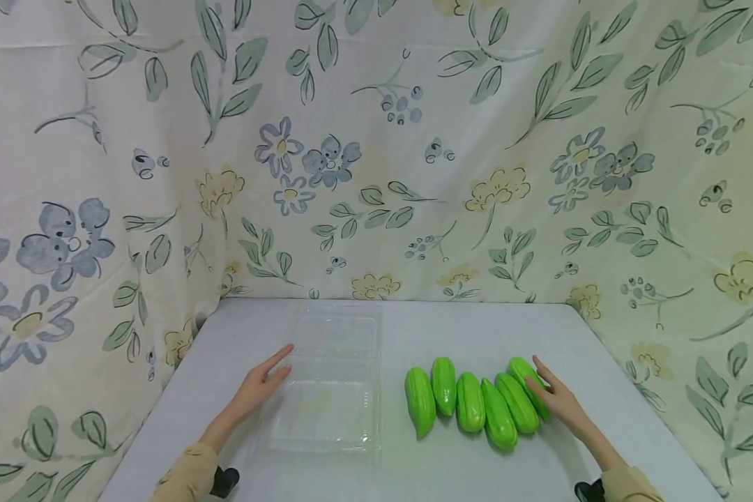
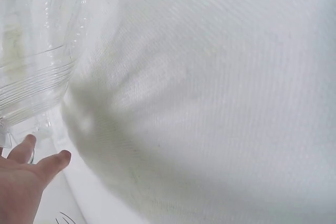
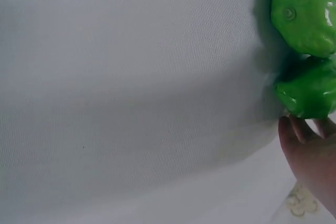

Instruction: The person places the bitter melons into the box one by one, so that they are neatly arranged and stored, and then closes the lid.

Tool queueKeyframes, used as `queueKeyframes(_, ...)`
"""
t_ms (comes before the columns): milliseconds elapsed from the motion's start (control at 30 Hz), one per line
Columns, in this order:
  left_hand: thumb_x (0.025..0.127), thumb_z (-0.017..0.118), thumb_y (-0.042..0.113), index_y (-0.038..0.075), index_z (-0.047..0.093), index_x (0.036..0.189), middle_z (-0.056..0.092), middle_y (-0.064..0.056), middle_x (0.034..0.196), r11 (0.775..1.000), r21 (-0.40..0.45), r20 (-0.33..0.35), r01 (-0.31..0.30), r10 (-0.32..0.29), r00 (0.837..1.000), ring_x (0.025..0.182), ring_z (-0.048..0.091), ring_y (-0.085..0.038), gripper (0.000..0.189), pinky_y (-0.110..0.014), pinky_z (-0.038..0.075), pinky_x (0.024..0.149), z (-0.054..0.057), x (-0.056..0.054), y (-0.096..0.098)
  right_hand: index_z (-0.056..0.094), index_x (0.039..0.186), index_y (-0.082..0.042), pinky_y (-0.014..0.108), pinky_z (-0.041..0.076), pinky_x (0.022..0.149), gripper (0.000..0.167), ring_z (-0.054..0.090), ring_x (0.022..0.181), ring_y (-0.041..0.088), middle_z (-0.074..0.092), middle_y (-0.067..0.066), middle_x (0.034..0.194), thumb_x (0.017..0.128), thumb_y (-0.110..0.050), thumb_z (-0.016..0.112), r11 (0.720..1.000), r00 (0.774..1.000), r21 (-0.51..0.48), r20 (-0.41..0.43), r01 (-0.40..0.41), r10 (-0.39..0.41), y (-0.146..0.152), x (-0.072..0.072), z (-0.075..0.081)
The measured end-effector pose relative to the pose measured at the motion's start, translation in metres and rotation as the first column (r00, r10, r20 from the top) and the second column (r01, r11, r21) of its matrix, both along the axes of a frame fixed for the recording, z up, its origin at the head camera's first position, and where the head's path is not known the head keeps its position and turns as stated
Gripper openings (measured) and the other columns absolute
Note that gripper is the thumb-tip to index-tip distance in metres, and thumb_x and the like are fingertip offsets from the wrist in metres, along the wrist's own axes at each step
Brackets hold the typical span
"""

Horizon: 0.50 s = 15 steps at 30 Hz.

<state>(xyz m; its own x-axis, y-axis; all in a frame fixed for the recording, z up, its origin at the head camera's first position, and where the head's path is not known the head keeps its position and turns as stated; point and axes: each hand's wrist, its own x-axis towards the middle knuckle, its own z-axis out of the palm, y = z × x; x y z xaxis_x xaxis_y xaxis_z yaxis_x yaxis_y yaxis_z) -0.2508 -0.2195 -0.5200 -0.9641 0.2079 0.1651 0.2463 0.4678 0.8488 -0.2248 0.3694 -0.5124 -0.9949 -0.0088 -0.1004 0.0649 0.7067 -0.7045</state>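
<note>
An open clear plastic clamshell box [image 1: 316, 415] lies flat, its two halves one behind the other. My left hand [image 1: 257, 389] is at its left side, fingers extended; whether they touch the plastic is unclear. In the left wrist view, the ridged wall of the box [image 2: 37, 85] rises beside that hand [image 2: 23, 182]. Several glossy green cucumber-like vegetables [image 1: 470, 403] lie in a row right of the box. My right hand [image 1: 557, 399] is against the rightmost green vegetable [image 1: 522, 369], fingers extended. The right wrist view shows fingertips at the underside of one green vegetable [image 3: 310, 90].
A white tabletop [image 1: 477, 467] carries everything. Floral curtain fabric [image 1: 376, 174] hangs behind the table and along both sides. Dark wrist straps show at the tan sleeves [image 1: 188, 474].
</note>
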Motion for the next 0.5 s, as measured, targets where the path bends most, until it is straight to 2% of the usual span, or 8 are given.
queueKeyframes(133,0.100,0.049,0.027,0.014,0.041,0.144,0.036,-0.012,0.151,0.999,0.032,0.015,-0.008,0.008,1.000,0.141,0.027,-0.037,0.048,-0.064,0.025,0.106,-0.002,-0.001,0.000,0.014,0.151,-0.004,0.062,0.022,0.109,0.069,0.014,0.138,0.052,0.013,0.031,0.153,0.100,-0.040,0.043,1.000,1.000,0.004,-0.005,-0.005,0.005,-0.002,-0.001,-0.001)
queueKeyframes(267,0.100,0.049,0.024,0.012,0.044,0.142,0.040,-0.012,0.149,0.998,0.060,-0.015,-0.020,0.021,1.000,0.137,0.034,-0.037,0.045,-0.057,0.030,0.107,-0.006,-0.004,0.000,0.020,0.150,-0.004,0.063,0.023,0.107,0.068,0.016,0.137,0.053,0.017,0.031,0.152,0.099,-0.040,0.045,0.999,1.000,0.033,0.030,0.006,-0.007,-0.002,-0.002,0.000)
queueKeyframes(300,0.100,0.049,0.024,0.011,0.044,0.142,0.041,-0.013,0.148,0.998,0.066,-0.025,-0.026,0.028,0.999,0.136,0.036,-0.037,0.044,-0.053,0.032,0.108,-0.007,-0.005,0.000,0.020,0.150,-0.004,0.063,0.023,0.107,0.067,0.016,0.137,0.053,0.018,0.031,0.152,0.099,-0.040,0.046,0.999,0.999,0.040,0.038,0.009,-0.010,-0.002,-0.002,0.001)
queueKeyframes(400,0.099,0.052,0.022,0.006,0.047,0.140,0.044,-0.013,0.145,0.995,0.089,-0.047,-0.053,0.057,0.997,0.132,0.042,-0.033,0.044,-0.029,0.040,0.105,-0.010,-0.006,0.002,0.023,0.150,-0.005,0.064,0.025,0.106,0.066,0.018,0.136,0.054,0.020,0.031,0.151,0.098,-0.038,0.048,0.998,0.999,0.053,0.045,0.018,-0.020,-0.002,-0.002,0.000)
queueKeyframes(500,0.097,0.055,0.021,0.002,0.048,0.137,0.045,-0.016,0.144,0.989,0.137,-0.052,-0.063,0.071,0.996,0.128,0.046,-0.031,0.045,-0.009,0.037,0.096,-0.012,-0.007,0.004,0.024,0.149,-0.005,0.063,0.026,0.106,0.065,0.019,0.136,0.054,0.021,0.031,0.151,0.098,-0.037,0.049,0.998,0.999,0.049,0.029,0.025,-0.026,-0.001,-0.001,-0.002)
